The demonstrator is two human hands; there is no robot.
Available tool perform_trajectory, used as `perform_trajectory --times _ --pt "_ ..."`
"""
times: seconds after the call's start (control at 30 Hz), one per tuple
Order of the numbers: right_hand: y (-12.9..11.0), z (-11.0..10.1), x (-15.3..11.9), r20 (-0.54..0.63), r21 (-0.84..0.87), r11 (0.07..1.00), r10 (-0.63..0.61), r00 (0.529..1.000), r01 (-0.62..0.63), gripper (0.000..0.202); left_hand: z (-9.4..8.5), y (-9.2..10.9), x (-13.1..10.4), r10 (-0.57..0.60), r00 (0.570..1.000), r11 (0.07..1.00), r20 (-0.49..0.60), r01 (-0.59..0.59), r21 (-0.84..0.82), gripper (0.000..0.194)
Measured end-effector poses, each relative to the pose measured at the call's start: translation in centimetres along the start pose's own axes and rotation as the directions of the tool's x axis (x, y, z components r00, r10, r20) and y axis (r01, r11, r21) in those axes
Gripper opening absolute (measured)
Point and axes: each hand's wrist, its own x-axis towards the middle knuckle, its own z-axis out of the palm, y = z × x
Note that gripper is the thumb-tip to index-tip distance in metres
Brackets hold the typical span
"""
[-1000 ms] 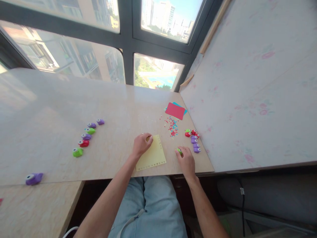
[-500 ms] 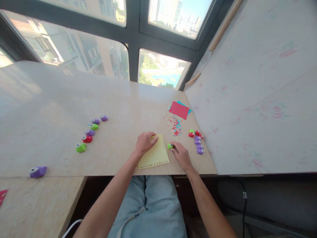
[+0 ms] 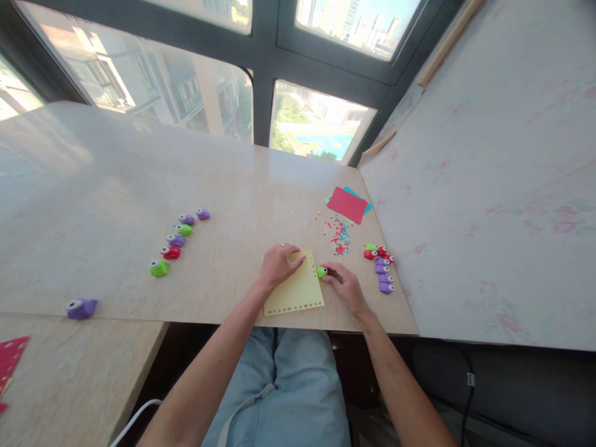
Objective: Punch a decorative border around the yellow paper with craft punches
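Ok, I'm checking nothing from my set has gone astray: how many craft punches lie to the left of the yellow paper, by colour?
Purple punches: 4
Green punches: 2
Red punch: 1
Total: 7

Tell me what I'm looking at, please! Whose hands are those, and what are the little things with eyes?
There's no robot here, just a person with bare hands. Every picture comes from one camera on the person's head, looking down at a table. The left hand rests on yellow paper with little holes along its edges. The right hand holds a green gadget by the paper's right edge. It looks like a paper punch, as do the eyed gadgets on both sides. Tiny red and blue bits lie near a red card.
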Motion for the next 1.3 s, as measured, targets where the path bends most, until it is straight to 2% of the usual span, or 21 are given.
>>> perform_trajectory --times 0.27,0.57,0.97,1.3 --pt "0.18 0.05 -0.04 -0.024 0.0 1.0 -0.019 1.0 0.019 0.024 0.04 0.13 -0.07 -0.011 1.0 1.0 0.0 0.011 0.0 0.022" --pt "-0.18 0.21 -0.15 -0.028 -0.061 0.991 -0.121 0.992 0.119 0.023 0.03 0.16 -0.04 -0.026 1.0 1.0 -0.009 0.026 -0.016 0.019" --pt "-0.53 0.08 -0.24 0.008 -0.082 0.99 -0.11 0.994 0.111 0.023 -0.05 0.37 0.07 -0.033 0.999 0.999 0.002 0.033 -0.014 0.018" --pt "-0.68 -0.12 -0.67 0.101 -0.055 0.992 -0.11 0.989 0.116 0.025 0.14 0.39 0.36 -0.051 0.999 0.999 -0.008 0.051 -0.007 0.018"
